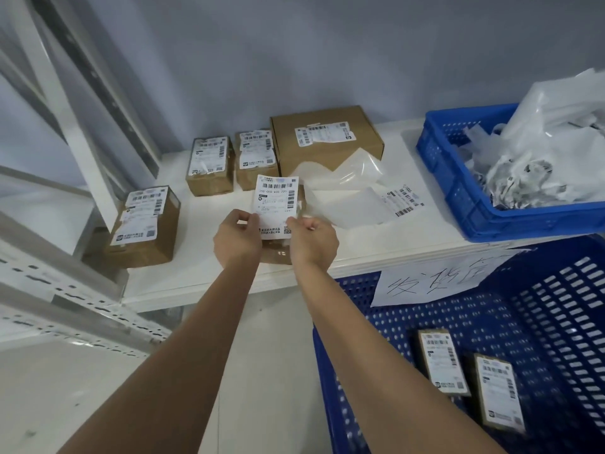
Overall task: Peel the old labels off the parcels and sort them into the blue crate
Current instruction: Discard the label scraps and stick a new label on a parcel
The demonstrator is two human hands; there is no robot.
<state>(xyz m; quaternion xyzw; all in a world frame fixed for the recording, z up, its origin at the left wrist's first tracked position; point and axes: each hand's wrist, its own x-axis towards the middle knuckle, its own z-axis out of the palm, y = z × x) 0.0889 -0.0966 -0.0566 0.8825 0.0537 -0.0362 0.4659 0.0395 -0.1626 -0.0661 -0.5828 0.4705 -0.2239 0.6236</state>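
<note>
A white shipping label point(276, 199) stands upright between my hands above a small brown parcel point(278, 252) at the shelf's front edge. My left hand point(236, 237) pinches the label's lower left edge, and my right hand point(312, 239) pinches its lower right edge. Other labelled brown parcels lie on the white shelf point(196, 276): one at the left point(144, 224), two at the back point(211, 165) point(257, 157), and a larger box point(325, 139). Down at the right is a big blue crate point(556, 322) holding two labelled parcels point(443, 365) point(499, 393).
A smaller blue crate point(458, 178) on the shelf's right end is full of crumpled white label scraps. Translucent backing sheets point(347, 178) and a loose label point(404, 199) lie beside it. A handwritten paper sign point(435, 276) hangs on the big crate. Metal racking point(65, 283) stands at the left.
</note>
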